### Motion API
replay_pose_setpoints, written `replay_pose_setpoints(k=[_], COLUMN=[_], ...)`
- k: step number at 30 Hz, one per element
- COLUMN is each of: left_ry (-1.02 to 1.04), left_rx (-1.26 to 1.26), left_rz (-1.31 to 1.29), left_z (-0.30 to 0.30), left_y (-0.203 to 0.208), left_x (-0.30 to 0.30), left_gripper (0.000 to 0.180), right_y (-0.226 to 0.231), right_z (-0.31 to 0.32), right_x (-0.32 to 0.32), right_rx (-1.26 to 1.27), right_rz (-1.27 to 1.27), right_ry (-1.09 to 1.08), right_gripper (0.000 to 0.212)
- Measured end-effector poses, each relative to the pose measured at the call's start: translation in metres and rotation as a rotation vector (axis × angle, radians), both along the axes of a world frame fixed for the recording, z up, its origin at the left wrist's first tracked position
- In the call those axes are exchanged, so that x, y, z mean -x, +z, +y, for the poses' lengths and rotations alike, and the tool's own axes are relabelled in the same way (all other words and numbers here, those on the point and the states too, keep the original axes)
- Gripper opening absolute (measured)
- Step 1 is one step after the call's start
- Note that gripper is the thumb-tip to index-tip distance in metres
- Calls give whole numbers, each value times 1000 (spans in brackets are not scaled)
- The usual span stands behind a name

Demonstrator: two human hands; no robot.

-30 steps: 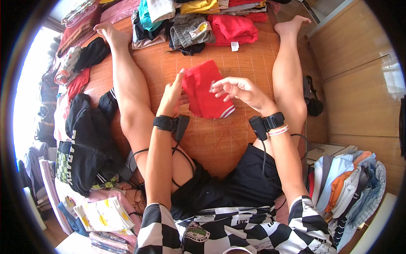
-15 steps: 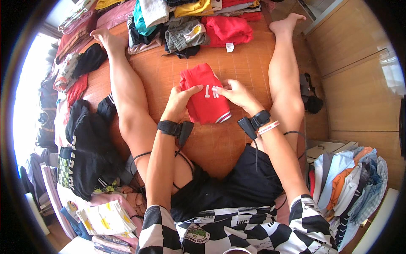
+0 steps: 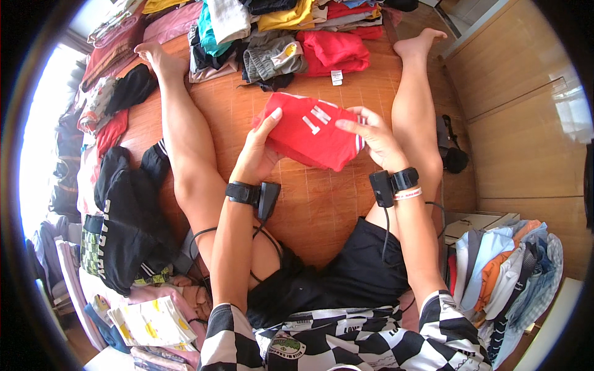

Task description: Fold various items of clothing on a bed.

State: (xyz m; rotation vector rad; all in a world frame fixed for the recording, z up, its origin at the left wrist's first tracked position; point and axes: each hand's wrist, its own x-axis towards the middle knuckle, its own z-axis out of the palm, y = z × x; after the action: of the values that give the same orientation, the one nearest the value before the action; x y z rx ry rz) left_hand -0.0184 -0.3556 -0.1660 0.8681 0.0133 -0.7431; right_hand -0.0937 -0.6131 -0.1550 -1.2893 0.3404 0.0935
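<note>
Between my two hands is a folded red garment (image 3: 303, 133) with white lettering and a striped ribbed edge at its right end. My left hand (image 3: 258, 148) grips its left end, thumb on top and fingers underneath. At the striped end, my right hand (image 3: 372, 133) pinches the cloth between thumb and fingers. The garment is held tilted above the brown wooden surface (image 3: 303, 216), between my outstretched legs. How it is folded inside is hidden.
Folded clothes lie beyond, among them grey shorts (image 3: 272, 59) and a red garment (image 3: 334, 52). A black garment (image 3: 133, 216) is heaped left of my leg. Upright clothes (image 3: 507, 266) fill a container at right, near a wooden cabinet (image 3: 520, 136). Cables run from my wrist straps.
The folded red garment has turned so its striped edge moved from the bottom to the right. My right hand has shifted right, onto that edge; my left hand keeps hold of the other end.
</note>
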Motion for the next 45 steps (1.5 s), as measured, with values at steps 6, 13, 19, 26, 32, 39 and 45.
replay_pose_setpoints(k=[6,13,19,26,32,39,45], left_ry=[-32,-168,-121,-22,20,206,523], left_rx=[-121,-242,-429,-212,-414,-1258,-1217], left_rz=[-5,11,-276,-106,-381,-901,-1373], left_z=[6,11,9,-18,-49,-185,-129], left_y=[6,-5,-13,-9,33,36,-8], left_x=[0,-4,-7,-7,-79,-214,-165], left_gripper=[63,62,47,36,46,61,22], right_y=[-12,-12,3,-5,24,14,-2], right_z=[-5,-8,-14,-25,-64,-212,-70], right_x=[-4,-3,1,-6,-86,-222,-186], right_rx=[-97,68,-134,-153,222,725,1411], right_rz=[-139,-195,-130,-141,-212,-280,-749], right_ry=[-155,-123,-136,-91,-215,-563,-344], right_gripper=[39,38,45,62,57,51,23])
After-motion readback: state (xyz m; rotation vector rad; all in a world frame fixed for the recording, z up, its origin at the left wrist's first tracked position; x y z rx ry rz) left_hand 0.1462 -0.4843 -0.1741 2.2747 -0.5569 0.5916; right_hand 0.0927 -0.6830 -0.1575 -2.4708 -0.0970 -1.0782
